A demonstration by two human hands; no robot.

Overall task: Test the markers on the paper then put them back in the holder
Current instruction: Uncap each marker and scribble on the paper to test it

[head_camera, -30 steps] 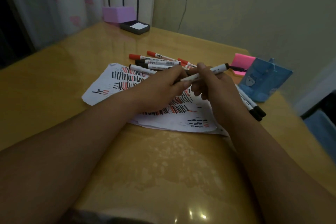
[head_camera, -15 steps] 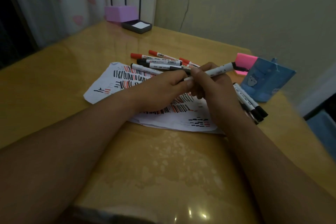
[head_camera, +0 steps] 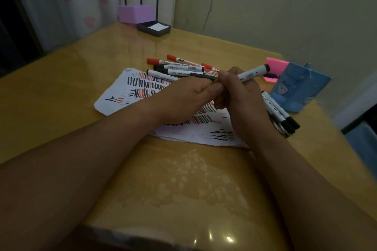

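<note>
Head view. Logged dim light over a glossy yellow-brown table (head_camera: 183, 179). Recorded both forearms reaching in from the near edge, hands meeting above the paper (head_camera: 122, 96).

Noted right hand (head_camera: 240, 98) curled round a white-barrelled marker (head_camera: 253, 73), barrel slanting up and away to the right, black cap at the far end, held clear of the table.

Noted left hand (head_camera: 183, 98) knuckles up, fingers curled, fingertips pressed against the right hand at the marker's hidden near end. Could not tell which: pinching the marker or merely touching it.

Found the paper flat on the table beneath both hands: white, ragged-edged, covered in short black and red strokes.

Left uncounted a loose pile of markers (head_camera: 179, 67) lying just beyond the hands, partly over the paper's far edge; white barrels, red caps and black caps mixed.

Spotted several black-capped markers (head_camera: 279, 112) lying on the table just right of the right wrist, caps toward the near side.

Marked the blue holder (head_camera: 299, 89) at the right, near the table's edge, just beyond those markers; inside hidden from this angle.

Saw a pink pad (head_camera: 275, 65) right behind the holder.

Placed a purple box (head_camera: 135, 13) and a dark tray (head_camera: 154, 27) holding a white slip side by side at the far corner, before a pale curtain (head_camera: 81, 2).
</note>
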